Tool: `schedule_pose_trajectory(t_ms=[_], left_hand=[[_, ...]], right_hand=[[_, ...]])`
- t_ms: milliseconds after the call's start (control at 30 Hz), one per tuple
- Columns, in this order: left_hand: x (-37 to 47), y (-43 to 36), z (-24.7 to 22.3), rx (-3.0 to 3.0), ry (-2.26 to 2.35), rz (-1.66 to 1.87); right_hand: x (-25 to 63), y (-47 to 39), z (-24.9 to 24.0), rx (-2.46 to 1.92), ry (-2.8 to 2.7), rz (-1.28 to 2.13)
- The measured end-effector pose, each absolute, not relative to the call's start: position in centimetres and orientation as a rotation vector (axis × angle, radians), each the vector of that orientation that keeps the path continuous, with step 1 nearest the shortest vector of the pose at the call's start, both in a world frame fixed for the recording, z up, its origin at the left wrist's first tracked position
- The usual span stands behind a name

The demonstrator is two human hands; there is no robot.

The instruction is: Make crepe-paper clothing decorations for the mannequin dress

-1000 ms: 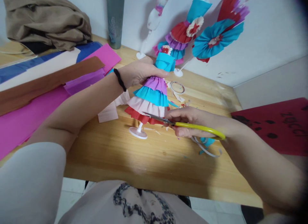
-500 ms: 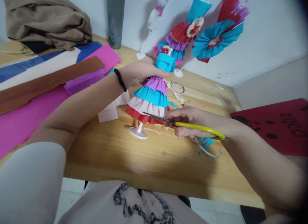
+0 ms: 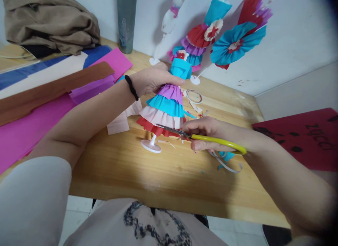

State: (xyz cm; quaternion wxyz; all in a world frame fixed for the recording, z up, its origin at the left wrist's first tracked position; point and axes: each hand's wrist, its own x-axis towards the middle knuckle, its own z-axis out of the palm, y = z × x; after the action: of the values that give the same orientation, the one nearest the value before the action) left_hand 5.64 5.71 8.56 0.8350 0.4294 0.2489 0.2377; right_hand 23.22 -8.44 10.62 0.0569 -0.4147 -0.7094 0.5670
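Note:
My left hand [image 3: 161, 78] is wrapped round the waist of a small dress form [image 3: 171, 94] in ruffled crepe paper. Its bodice is blue, and the tiers below run purple, blue, pale pink and red. A white round foot shows under the skirt, tilted a little. In my right hand [image 3: 203, 131] are yellow-handled scissors [image 3: 219, 139], their blades lying across the pale pink and red tiers near the hem. The blades look closed or nearly so. Some of my left fingers are hidden behind the dress form.
Crepe paper sheets [image 3: 50, 94] in several colours lie at left, below a brown cloth [image 3: 50, 24] and a grey-green bottle [image 3: 126, 24]. Other decorated dress forms [image 3: 195, 38] stand by the wall. A tape roll [image 3: 194, 96], paper scraps [image 3: 227, 158] and a red bag [image 3: 303, 136] are at right.

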Motion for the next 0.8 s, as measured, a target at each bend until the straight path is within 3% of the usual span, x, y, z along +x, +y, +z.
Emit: schedule_pose_trajectory(t_ms=[800], left_hand=[[5.5,6.1,8.3,1.158,0.507,0.48]], right_hand=[[22.9,-8.7,10.4,-1.217,-2.07,1.8]])
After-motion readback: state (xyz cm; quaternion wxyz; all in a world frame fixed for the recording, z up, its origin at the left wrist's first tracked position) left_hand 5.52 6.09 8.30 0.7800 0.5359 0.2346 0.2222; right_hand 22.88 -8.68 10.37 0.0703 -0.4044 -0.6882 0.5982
